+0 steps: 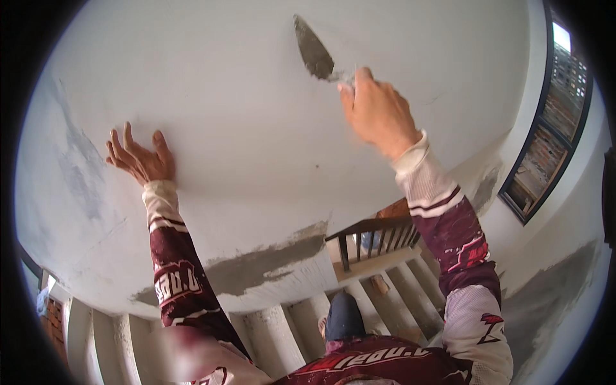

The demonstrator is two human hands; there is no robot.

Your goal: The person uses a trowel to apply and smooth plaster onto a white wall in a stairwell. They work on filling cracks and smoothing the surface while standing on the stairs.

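Observation:
My right hand is closed on the handle of a pointed trowel, whose dull, mortar-smeared blade points up and slightly left against the pale plastered surface. To the left, my left hand rests against that same surface with its fingers apart and slightly bent, holding nothing. Rough grey patches of filler or cement run along the lower part of the plaster, and darker blotches mark it at the left.
Below my arms are concrete stairs and a dark railing. A dark-framed window showing brickwork is at the right, beside a wall with grey patches. A light-blue cloth hangs by bricks at the far left.

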